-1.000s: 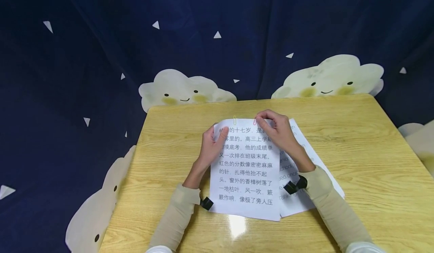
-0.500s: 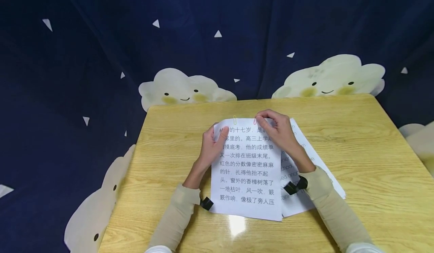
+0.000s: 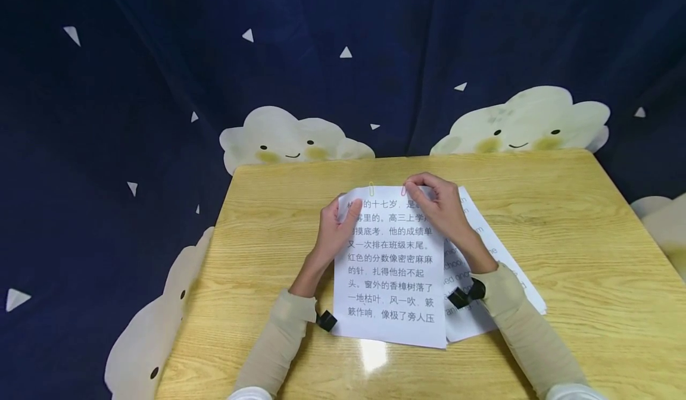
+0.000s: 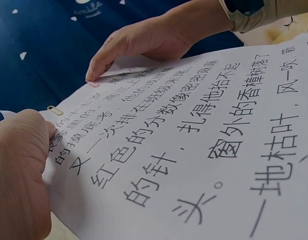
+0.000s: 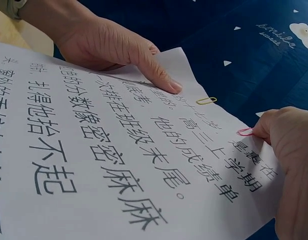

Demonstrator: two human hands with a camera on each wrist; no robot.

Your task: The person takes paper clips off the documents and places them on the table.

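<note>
A white sheet of paper [image 3: 389, 281] printed with large Chinese characters is held up at a tilt over the table. My left hand [image 3: 336, 227] grips its upper left edge, thumb on the printed face and fingers behind. On the top edge, right of that thumb, sits a yellow paper clip [image 5: 206, 100]. Farther right, my right hand [image 3: 439, 206] pinches a pink paper clip [image 5: 245, 132] at the top edge between thumb and forefinger. In the left wrist view, the pink clip mostly hides under the right fingertips.
Another sheet with English print [image 3: 482, 269] lies slanted on the wooden table [image 3: 579, 239], partly under the right forearm and the held sheet. A dark blue curtain [image 3: 321, 7] with white triangles and clouds hangs behind the table. Black bands sit at both wrists.
Both hands keep their hold at the top edge. The held sheet's lower part has shifted very slightly to the right; the head view has moved a little.
</note>
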